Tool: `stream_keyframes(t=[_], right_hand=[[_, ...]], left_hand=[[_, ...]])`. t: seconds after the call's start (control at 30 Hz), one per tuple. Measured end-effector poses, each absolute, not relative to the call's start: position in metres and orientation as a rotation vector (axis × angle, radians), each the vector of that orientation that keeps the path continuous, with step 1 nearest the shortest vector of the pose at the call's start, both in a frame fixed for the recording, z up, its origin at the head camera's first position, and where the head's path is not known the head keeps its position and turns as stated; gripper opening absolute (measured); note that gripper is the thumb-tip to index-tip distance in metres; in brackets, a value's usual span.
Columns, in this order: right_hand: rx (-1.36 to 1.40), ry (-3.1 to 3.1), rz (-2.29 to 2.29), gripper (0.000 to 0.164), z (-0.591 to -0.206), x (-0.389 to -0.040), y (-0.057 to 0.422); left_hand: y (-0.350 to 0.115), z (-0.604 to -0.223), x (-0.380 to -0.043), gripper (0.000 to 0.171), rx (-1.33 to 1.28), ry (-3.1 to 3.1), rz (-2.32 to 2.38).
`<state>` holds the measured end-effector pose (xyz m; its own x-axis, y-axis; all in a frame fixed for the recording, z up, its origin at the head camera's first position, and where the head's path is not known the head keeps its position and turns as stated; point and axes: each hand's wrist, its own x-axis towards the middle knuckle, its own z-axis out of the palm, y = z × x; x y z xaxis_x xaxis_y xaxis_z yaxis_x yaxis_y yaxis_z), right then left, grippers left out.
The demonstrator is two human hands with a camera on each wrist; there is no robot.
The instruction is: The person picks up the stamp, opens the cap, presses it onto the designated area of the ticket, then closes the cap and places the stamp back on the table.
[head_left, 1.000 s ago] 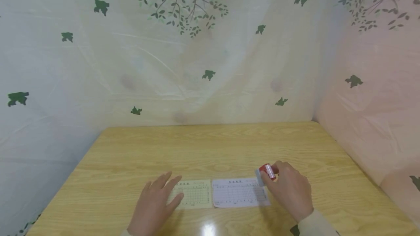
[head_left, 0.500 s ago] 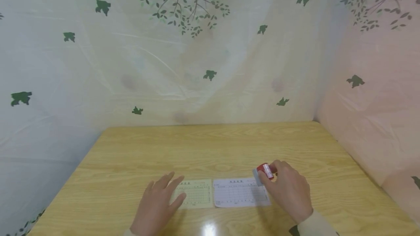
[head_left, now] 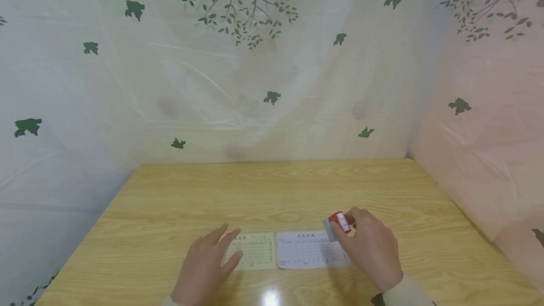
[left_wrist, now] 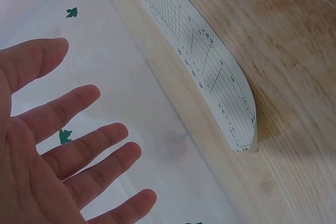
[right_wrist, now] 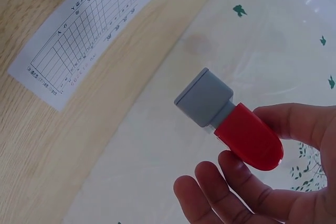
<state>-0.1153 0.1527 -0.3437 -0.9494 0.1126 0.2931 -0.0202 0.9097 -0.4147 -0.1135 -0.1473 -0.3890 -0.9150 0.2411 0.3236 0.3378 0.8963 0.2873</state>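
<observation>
My right hand [head_left: 371,247] pinches a hand stamp [right_wrist: 252,137] by its red handle, between thumb and fingers. The stamp's grey block [right_wrist: 205,97] points away from the palm, toward the left in the head view. It is held above the right end of a white printed form [head_left: 301,251]. My left hand [head_left: 207,263] hovers with fingers spread and holds nothing. It covers part of a pale green printed form [head_left: 257,249], whose end curls up off the table in the left wrist view. The two forms lie side by side.
A wood-grain table [head_left: 272,192] bears both forms. Behind it and along its sides hangs a pale curtain [head_left: 221,74] printed with green leaves and branches. A bright light reflection lies near the table's front edge.
My right hand has shifted slightly left with the stamp over the white form. The left hand has drifted a little to the right, still spread.
</observation>
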Motion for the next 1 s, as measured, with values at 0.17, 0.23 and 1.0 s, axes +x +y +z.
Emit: stream_keyframes(t=[0.17,0.23,1.0], right_hand=[[-0.074,-2.754,0.600,0.033,-0.343,-0.115,0.151],[-0.075,-2.754,0.600,0.034,-0.342,-0.115,0.151],[-0.062,-2.759,0.610,0.034,-0.338,-0.115,0.137]], left_hand=[[-0.146,-0.390,-0.114,0.047,-0.435,-2.778,-0.507],[-0.145,-0.391,-0.114,0.047,-0.437,-2.773,-0.512],[-0.134,-0.391,-0.117,0.043,-0.485,-2.738,-0.492]])
